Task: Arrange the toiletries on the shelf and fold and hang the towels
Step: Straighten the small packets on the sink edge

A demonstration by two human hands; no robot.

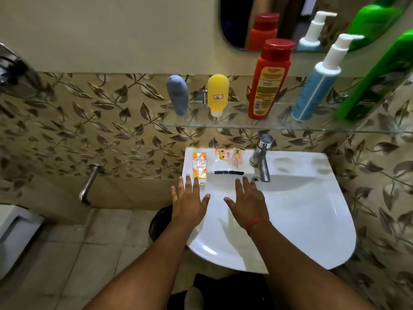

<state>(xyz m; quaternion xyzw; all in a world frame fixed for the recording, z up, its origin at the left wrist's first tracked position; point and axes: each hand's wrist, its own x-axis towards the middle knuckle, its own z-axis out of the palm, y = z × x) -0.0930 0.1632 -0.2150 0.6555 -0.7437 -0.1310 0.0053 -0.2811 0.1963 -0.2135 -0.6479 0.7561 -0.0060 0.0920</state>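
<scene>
Glass shelf (223, 127) above the basin carries five containers in a row, L to R: grey-blue squeeze tube (178, 93) standing on its cap, yellow squeeze tube (217, 93) also cap-down w/ a small sticker, red bottle (269, 81) w/ yellow label, blue-and-white pump bottle (318, 86), green bottle (377, 79). Contents can't be judged, though the yellow tube looks translucent. Green bottle is cut off at the frame's right edge; label text on the red one is too blurred to read. Mirror (290, 21) behind repeats the bottle tops.

On the white washbasin (312, 209) rim – a small orange-white carton (199, 164), some clear sachets (228, 156) and a dark strip (229, 172), left of the chrome tap (261, 159).

Left hand (190, 202) and right hand (248, 200) both flat, fingers spread, holding nothing – left fingertips just short of the carton, right hand just below the strip. No towels in view.
</scene>
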